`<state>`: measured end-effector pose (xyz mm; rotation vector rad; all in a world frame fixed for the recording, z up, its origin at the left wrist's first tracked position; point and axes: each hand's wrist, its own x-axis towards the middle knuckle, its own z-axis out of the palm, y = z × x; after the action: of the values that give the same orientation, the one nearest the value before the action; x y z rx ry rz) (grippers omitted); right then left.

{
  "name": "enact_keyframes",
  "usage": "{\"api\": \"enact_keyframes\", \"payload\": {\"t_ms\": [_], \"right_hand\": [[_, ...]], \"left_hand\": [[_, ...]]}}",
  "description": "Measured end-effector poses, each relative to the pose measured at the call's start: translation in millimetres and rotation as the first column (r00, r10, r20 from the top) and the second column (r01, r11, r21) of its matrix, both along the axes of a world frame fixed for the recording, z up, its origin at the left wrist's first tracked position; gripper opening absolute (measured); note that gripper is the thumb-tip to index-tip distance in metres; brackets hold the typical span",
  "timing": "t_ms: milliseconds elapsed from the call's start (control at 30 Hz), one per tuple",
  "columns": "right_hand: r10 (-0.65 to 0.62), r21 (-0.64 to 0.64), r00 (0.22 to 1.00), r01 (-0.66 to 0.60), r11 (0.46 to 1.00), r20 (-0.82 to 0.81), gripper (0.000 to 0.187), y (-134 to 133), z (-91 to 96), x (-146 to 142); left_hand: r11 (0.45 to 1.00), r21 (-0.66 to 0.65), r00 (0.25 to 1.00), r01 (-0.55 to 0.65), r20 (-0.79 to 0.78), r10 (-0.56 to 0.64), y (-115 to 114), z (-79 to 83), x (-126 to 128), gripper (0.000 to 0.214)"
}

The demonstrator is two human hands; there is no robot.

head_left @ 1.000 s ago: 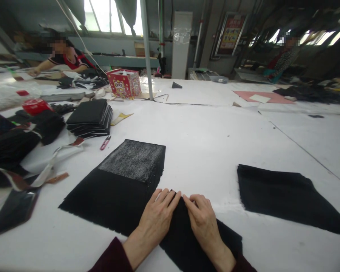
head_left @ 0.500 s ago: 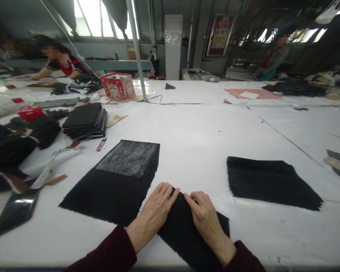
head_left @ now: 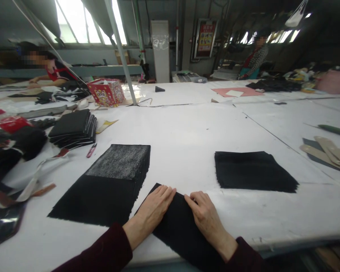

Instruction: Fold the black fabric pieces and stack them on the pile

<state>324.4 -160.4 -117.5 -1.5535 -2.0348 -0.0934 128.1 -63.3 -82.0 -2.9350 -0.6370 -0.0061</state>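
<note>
My left hand (head_left: 153, 210) lies flat, fingers stretched, on a black fabric piece (head_left: 179, 230) at the near edge of the white table (head_left: 192, 128). My right hand (head_left: 204, 215) rests on the same piece, fingers bent at its upper edge; whether it pinches the cloth is unclear. To the left sits a thick stack of black fabric pieces (head_left: 107, 185), its far half topped by a grey speckled layer. Another flat black fabric pile (head_left: 252, 172) lies to the right.
A smaller stack of black pieces (head_left: 73, 128), pink thread snips (head_left: 90, 150), dark cloth heaps and straps lie at left. A red printed box (head_left: 106, 91) stands by a metal pole (head_left: 121, 60). Tan strips (head_left: 328, 151) lie far right. Two people work at the far tables.
The view has swung to the right and the table's near edge now shows. Both hands stay on the black piece, which sits slightly nearer the edge.
</note>
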Motion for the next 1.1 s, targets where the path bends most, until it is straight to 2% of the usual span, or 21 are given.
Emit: {"api": "enact_keyframes", "payload": {"t_ms": [167,367,500,767,933,1100], "right_hand": [[0.000,-0.023,1.000,0.000,1.000,-0.005,0.028,-10.1,2.9,9.1],[-0.008,-0.022,1.000,0.009,1.000,0.018,0.029,-21.4,1.7,21.1],[-0.001,-0.016,1.000,0.002,1.000,0.020,0.029,-26.6,0.0,28.0],[-0.018,-0.028,0.999,0.020,0.999,0.048,0.028,-37.1,3.9,37.0],[-0.014,-0.038,0.998,0.016,0.999,0.061,0.029,-42.2,6.1,42.5],[-0.014,-0.078,0.997,0.020,0.997,0.072,0.027,-49.1,10.1,46.0]], "left_hand": [[0.999,0.048,0.999,-0.001,-0.045,0.003,-7.5,3.9,7.8,0.059],[0.996,0.013,0.995,0.085,-0.051,-0.085,-10.5,4.3,16.6,0.052],[0.999,0.002,0.995,0.047,-0.083,-0.046,-17.6,8.1,23.6,0.062],[0.996,0.010,0.995,0.091,-0.033,-0.090,-26.9,-2.4,35.3,0.057],[0.998,0.038,0.996,0.053,-0.077,-0.050,-37.0,4.9,44.9,0.062],[0.994,0.046,0.994,0.104,-0.037,-0.102,-41.8,1.9,51.0,0.053]]}}
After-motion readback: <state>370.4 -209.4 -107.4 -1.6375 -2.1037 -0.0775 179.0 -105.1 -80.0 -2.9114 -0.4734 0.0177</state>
